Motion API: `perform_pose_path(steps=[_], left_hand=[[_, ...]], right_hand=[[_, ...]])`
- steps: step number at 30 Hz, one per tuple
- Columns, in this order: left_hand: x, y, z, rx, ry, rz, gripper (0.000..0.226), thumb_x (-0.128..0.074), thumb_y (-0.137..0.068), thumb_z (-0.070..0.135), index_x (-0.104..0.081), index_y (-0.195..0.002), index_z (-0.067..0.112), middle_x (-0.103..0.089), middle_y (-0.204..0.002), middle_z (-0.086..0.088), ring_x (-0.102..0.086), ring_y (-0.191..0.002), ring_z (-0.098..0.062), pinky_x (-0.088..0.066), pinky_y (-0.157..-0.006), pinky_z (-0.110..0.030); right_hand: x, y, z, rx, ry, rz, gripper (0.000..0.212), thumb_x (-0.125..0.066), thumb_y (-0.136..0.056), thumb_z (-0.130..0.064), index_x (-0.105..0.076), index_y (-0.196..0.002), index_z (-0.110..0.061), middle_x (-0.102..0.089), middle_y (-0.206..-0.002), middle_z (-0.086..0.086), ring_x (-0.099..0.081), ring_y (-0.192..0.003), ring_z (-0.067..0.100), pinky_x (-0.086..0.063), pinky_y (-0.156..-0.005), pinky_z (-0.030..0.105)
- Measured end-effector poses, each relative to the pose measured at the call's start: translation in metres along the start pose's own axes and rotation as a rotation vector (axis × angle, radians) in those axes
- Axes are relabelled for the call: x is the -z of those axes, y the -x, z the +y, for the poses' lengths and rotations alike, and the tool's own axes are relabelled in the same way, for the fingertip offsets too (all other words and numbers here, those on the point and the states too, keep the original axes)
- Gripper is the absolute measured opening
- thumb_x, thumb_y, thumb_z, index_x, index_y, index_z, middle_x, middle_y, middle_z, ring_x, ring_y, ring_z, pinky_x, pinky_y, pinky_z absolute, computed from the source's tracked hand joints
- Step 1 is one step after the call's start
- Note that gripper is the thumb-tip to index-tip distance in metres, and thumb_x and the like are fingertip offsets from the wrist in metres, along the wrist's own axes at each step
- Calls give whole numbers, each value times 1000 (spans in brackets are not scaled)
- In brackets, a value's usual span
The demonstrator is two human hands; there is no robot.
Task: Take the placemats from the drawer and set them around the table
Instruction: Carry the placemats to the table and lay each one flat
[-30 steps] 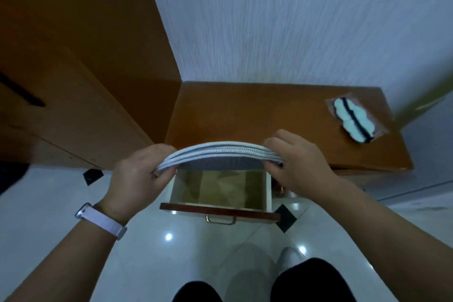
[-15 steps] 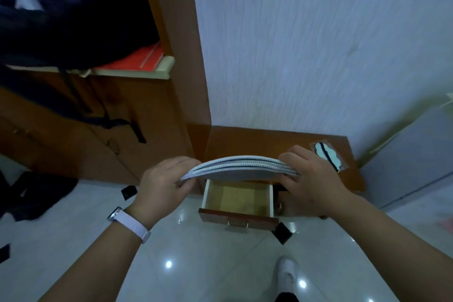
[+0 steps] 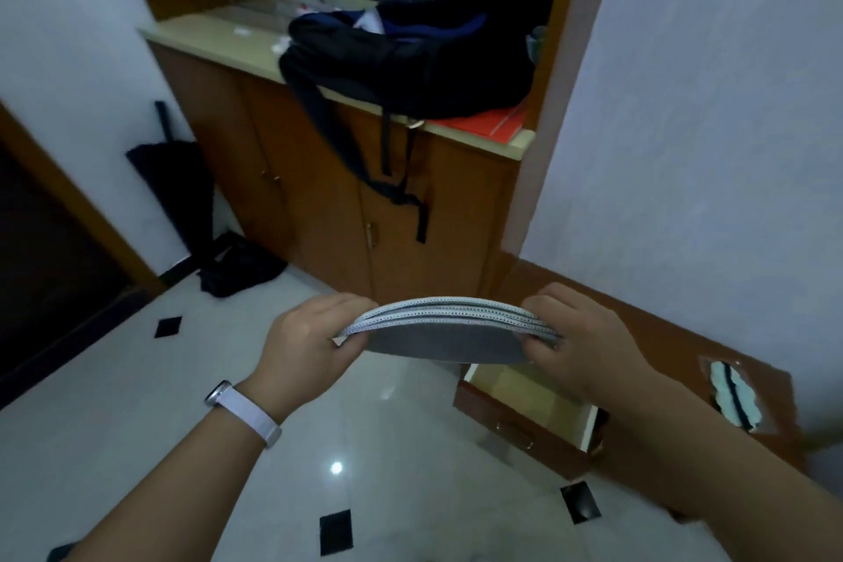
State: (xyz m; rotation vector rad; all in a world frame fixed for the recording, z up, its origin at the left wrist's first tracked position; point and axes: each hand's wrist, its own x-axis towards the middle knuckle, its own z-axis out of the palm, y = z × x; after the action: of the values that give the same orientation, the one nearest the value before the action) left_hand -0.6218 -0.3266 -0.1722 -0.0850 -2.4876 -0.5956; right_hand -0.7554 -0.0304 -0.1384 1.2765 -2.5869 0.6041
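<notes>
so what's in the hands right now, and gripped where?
A stack of round placemats, held edge-on by both hands: left hand pinches the left rim, right hand the right rim. The drawer below stands open.

No legible text, label, brand, number or sign anywhere.

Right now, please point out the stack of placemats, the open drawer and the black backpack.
stack of placemats [image 3: 449, 340]: head view, grey underside.
open drawer [image 3: 524, 390]: head view, pale inside floor.
black backpack [image 3: 410, 59]: head view, middle of its body.
</notes>
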Motion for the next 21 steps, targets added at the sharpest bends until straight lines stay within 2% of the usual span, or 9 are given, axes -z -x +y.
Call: perform_pose_path(steps=[3, 8, 11, 14, 18, 21], left_hand=[[33, 32, -6, 108, -68, 48, 18, -61, -88, 22, -73, -100, 24, -72, -97, 9, -67, -86, -15, -55, -71, -34], [85, 84, -4, 315, -193, 116, 15, -60, -87, 25, -72, -97, 26, -70, -92, 11, -64, -81, -11, -54, -68, -32], [114, 121, 8, 450, -301, 152, 13, -63, -87, 25, -72, -97, 26, -69, -92, 11, -64, -81, -11, -53, -68, -30], [141, 155, 29, 585, -414, 198, 13, -66, -84, 24, -71, -97, 26, -69, -91, 11, -63, -80, -11, -53, -66, -31], [170, 209, 61, 767, -487, 298, 11, -70, -83, 21, -70, -93, 25, -68, -88, 12, -64, -78, -12, -53, -65, -33], [190, 251, 90, 906, -541, 391, 13, -74, -78, 19, -70, -88, 26, -66, -82, 17, -62, -73, -8, -52, -65, -30]], right_hand=[[-18, -22, -26, 103, -64, -56, 23, -78, -76, -16, -67, -97, -18, -61, -87, -8, -50, -70, 3, -35, -55, 9], [-52, -64, -69, 277, -173, -134, 17, -75, -81, -22, -64, -95, -24, -56, -86, -12, -54, -71, 6, -50, -55, 15], [-72, -88, -97, 425, -254, -206, 14, -71, -83, -22, -60, -89, -28, -49, -82, -14, -49, -68, 6, -43, -52, 17], [-87, -110, -134, 596, -351, -257, 14, -71, -83, -18, -60, -88, -24, -46, -80, -13, -44, -67, 7, -33, -52, 16], [-111, -119, -196, 780, -466, -345, 12, -70, -83, -18, -62, -90, -24, -50, -80, -11, -48, -69, 10, -40, -54, 28], [-127, -113, -250, 867, -520, -426, 13, -69, -84, -21, -59, -86, -29, -49, -79, -11, -48, -69, 8, -38, -55, 23]])
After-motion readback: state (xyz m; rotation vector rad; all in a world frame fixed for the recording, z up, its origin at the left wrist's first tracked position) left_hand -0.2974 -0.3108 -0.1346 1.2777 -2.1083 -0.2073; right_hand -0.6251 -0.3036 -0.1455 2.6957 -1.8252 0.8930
